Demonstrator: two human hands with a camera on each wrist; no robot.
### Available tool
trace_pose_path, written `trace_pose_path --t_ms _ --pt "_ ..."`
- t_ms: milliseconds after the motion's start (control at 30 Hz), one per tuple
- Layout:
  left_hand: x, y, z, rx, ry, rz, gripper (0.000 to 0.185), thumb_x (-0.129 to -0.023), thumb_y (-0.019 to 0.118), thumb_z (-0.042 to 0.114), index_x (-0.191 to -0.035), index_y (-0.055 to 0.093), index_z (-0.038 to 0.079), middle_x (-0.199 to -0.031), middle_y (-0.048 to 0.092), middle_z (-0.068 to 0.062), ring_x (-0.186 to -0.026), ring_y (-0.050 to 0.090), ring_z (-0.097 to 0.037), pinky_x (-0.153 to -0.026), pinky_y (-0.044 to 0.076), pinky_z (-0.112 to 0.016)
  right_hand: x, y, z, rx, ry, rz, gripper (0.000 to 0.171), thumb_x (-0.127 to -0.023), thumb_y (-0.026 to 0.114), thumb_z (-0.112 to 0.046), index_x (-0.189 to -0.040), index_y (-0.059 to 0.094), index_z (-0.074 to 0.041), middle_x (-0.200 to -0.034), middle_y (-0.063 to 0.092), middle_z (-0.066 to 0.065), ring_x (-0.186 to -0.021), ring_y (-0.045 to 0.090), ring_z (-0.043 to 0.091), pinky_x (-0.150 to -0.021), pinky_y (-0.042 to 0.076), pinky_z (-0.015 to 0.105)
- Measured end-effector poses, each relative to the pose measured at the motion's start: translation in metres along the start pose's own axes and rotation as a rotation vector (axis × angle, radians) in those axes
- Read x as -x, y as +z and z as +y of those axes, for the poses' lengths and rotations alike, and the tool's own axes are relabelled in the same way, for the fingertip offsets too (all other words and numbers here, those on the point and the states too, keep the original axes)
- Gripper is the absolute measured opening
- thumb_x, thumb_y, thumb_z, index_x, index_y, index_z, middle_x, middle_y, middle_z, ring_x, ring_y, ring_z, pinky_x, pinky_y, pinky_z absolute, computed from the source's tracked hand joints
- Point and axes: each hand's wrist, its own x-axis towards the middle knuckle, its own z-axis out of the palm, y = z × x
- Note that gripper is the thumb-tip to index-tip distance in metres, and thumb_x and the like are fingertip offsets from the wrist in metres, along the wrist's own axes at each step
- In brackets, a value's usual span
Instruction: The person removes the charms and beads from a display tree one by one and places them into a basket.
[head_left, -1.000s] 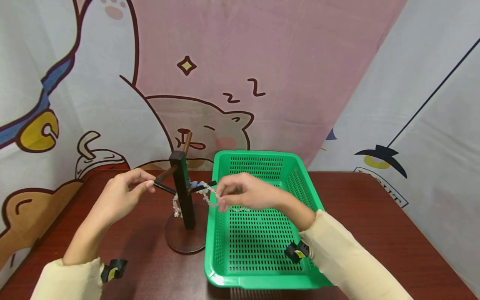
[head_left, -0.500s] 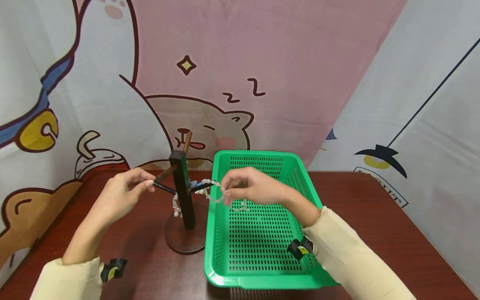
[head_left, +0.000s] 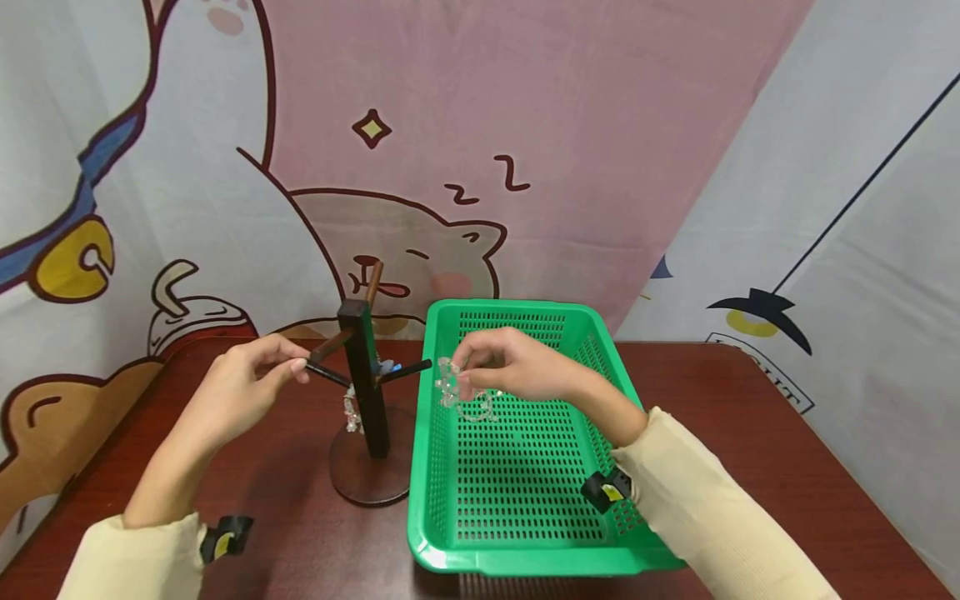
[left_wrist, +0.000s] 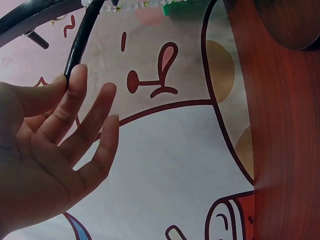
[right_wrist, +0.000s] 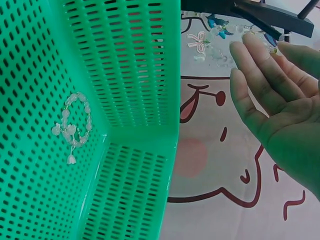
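Note:
My left hand [head_left: 251, 392] pinches the tip of a black peg [left_wrist: 80, 45] on a dark wooden stand [head_left: 363, 375]. A clear beaded bracelet [head_left: 447, 382] hangs from the thumb and fingertips of my right hand [head_left: 517, 362], off the right peg [head_left: 408, 369] and above the basket's left side. Another pale beaded bracelet [right_wrist: 68, 131] with a small charm lies in the green basket [head_left: 415, 500]. Beads with blue pieces [head_left: 387, 367] sit on the right peg close to the post. Pale beads [head_left: 351, 412] hang to the left of the post.
The stand's round base [head_left: 371, 479] rests on the brown table [head_left: 285, 533], just left of the basket. Behind the table hangs a cartoon-printed cloth [head_left: 570, 150].
My right hand has moved a little right, and the bracelet in it has come off the end of the right peg. My left hand has stayed on its peg.

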Motion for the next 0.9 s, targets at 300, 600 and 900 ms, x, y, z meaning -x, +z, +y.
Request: trace_pose_path --t_ms 300,600,900 --pt "0.0 -0.001 0.0 -0.002 -0.008 -0.005 0.009 -0.09 0.056 0.006 -0.095 0.064 0.005 -0.077 0.065 -0.001 -0.072 0.054 -0.018 -0.056 0.034 -0.031 0.003 -0.005 0.013 0.0 0.039 0.014 0.007 -0.09 0.053 0.001 -0.095 0.057 0.003 -0.081 0.066 0.015 -0.077 0.063 0.028 -0.072 0.05 0.036" --pt "0.0 -0.001 0.0 0.002 -0.005 -0.003 0.009 -0.09 0.056 0.006 -0.095 0.064 0.005 -0.077 0.066 -0.001 -0.072 0.055 -0.018 -0.056 0.035 -0.03 0.011 -0.007 0.025 0.012 0.082 0.053 0.007 -0.09 0.053 0.0 -0.095 0.058 0.002 -0.079 0.065 0.016 -0.074 0.06 0.029 -0.069 0.049 0.035" --pt "0.0 -0.001 0.0 0.005 0.004 -0.003 0.009 -0.09 0.056 0.006 -0.095 0.065 0.006 -0.076 0.066 0.0 -0.075 0.057 -0.019 -0.058 0.035 -0.031 0.016 -0.004 0.05 -0.021 0.131 0.054 0.009 -0.091 0.053 -0.002 -0.097 0.058 0.002 -0.08 0.064 0.022 -0.072 0.062 0.022 -0.07 0.05 0.036"
